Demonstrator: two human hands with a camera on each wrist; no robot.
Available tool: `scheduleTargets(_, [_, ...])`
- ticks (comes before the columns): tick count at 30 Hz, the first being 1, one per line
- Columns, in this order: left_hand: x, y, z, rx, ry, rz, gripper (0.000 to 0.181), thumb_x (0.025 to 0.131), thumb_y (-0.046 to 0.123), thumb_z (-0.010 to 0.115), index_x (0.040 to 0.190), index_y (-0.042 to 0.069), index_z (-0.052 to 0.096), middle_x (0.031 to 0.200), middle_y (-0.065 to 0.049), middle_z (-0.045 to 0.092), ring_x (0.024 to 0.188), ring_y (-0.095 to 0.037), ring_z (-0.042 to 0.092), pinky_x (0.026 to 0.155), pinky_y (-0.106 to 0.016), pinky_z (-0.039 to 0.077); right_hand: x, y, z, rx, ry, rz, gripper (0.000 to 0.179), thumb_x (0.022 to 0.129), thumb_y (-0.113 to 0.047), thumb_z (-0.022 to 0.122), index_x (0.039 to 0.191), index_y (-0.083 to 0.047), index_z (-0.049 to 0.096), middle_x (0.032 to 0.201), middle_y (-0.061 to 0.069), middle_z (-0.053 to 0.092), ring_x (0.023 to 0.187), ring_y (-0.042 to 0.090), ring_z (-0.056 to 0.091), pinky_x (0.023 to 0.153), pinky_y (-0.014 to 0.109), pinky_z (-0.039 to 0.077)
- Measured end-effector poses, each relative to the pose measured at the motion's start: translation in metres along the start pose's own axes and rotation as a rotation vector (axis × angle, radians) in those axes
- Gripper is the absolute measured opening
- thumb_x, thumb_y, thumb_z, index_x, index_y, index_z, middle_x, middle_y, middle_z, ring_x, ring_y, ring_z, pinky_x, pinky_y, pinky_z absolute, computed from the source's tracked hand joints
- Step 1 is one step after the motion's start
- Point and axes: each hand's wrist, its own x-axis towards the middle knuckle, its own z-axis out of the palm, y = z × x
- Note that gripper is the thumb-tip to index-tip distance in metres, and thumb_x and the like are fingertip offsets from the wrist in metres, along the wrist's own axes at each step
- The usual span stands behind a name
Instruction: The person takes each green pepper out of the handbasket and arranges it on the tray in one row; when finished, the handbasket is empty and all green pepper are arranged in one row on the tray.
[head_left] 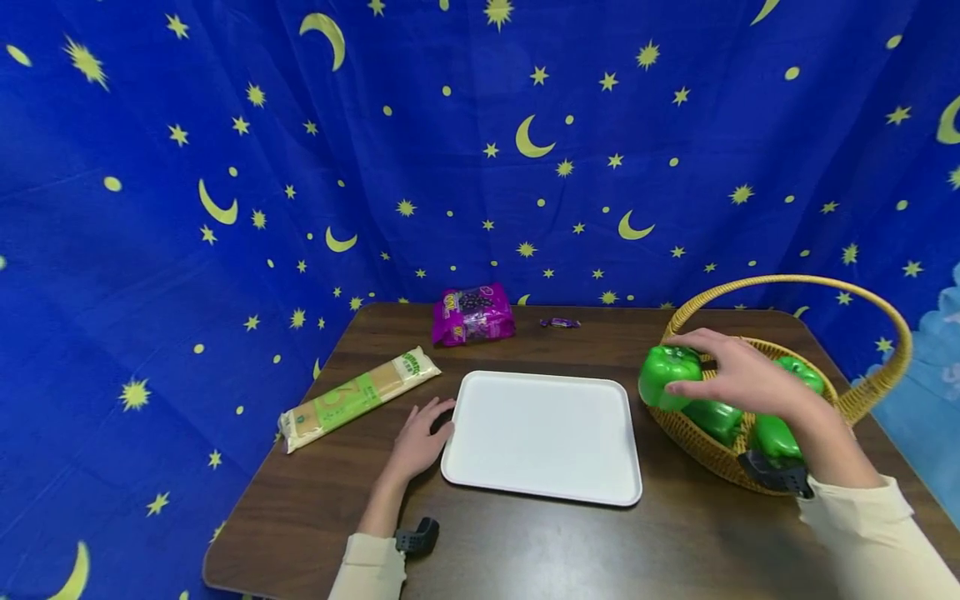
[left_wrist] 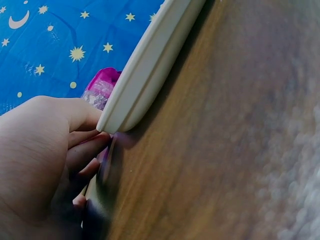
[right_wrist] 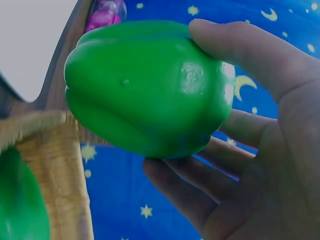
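My right hand [head_left: 738,371] grips a green bell pepper [head_left: 667,377] over the left rim of a wicker basket [head_left: 697,446]. In the right wrist view, thumb and fingers curl round the glossy pepper [right_wrist: 150,90]. More green peppers [head_left: 776,437] lie in the basket, partly hidden by my right arm. At the left edge of a white rectangular tray [head_left: 543,437], my left hand [head_left: 418,442] holds the rim. In the left wrist view, the fingers of the left hand [left_wrist: 45,145] meet the tray's rim [left_wrist: 145,70]; part of the contact is hidden.
A long packet of noodles [head_left: 360,400] lies left of the tray. Behind the tray are a purple bag [head_left: 474,314] and a small wrapped candy [head_left: 560,322]. The basket's tall handle [head_left: 795,281] arches above it. A blue star-patterned cloth [head_left: 450,167] hangs behind the wooden table [head_left: 525,542].
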Motion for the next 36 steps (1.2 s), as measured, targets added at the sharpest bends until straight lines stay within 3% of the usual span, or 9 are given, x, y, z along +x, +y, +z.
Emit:
scheduleTargets(8, [0.002, 0.001, 0.001, -0.002, 0.000, -0.023, 0.041, 0.096, 0.027, 0.057, 0.136, 0.018, 0.057, 0.143, -0.008, 0.047, 0.138, -0.026, 0.032, 0.117, -0.043, 0.008, 0.017, -0.017, 0.017, 0.021, -0.006, -0.041, 0.076, 0.077, -0.058, 0.072, 0.136, -0.015, 0.053, 0.127, 0.011, 0.053, 0.101, 0.027, 0.056, 0.078, 0.048, 0.051])
scheduleTargets(13, [0.002, 0.001, 0.001, -0.008, -0.005, -0.040, 0.041, 0.096, 0.029, 0.056, 0.136, 0.019, 0.056, 0.144, -0.006, 0.047, 0.139, -0.025, 0.031, 0.116, -0.044, 0.008, 0.031, -0.024, 0.026, 0.048, 0.015, -0.063, 0.076, 0.078, -0.054, 0.074, 0.137, -0.014, 0.051, 0.128, 0.010, 0.052, 0.101, 0.026, 0.055, 0.080, 0.047, 0.050])
scheduleTargets(21, [0.000, -0.001, 0.001, -0.025, 0.002, -0.041, 0.040, 0.096, 0.029, 0.057, 0.135, 0.020, 0.057, 0.143, -0.007, 0.047, 0.139, -0.026, 0.030, 0.116, -0.048, 0.009, 0.055, -0.031, 0.044, 0.091, 0.049, -0.025, 0.081, 0.074, -0.044, 0.081, 0.138, -0.007, 0.050, 0.125, 0.013, 0.052, 0.098, 0.027, 0.054, 0.079, 0.045, 0.049])
scheduleTargets(28, [-0.002, 0.000, 0.000, -0.032, 0.006, -0.041, 0.039, 0.096, 0.029, 0.058, 0.134, 0.022, 0.059, 0.143, -0.008, 0.047, 0.139, -0.024, 0.031, 0.116, -0.045, 0.010, 0.080, -0.033, 0.071, 0.147, 0.128, -0.007, 0.086, 0.073, -0.043, 0.082, 0.138, 0.000, 0.046, 0.122, 0.017, 0.054, 0.099, 0.030, 0.056, 0.081, 0.046, 0.049])
scheduleTargets(36, [0.000, 0.001, 0.001, -0.032, 0.013, -0.031, 0.038, 0.095, 0.028, 0.058, 0.133, 0.021, 0.059, 0.143, -0.010, 0.047, 0.138, -0.026, 0.031, 0.116, -0.047, 0.011, 0.102, -0.037, 0.107, 0.208, 0.156, -0.009, 0.076, 0.072, -0.038, 0.084, 0.132, -0.005, 0.054, 0.119, 0.015, 0.056, 0.101, 0.030, 0.056, 0.081, 0.046, 0.049])
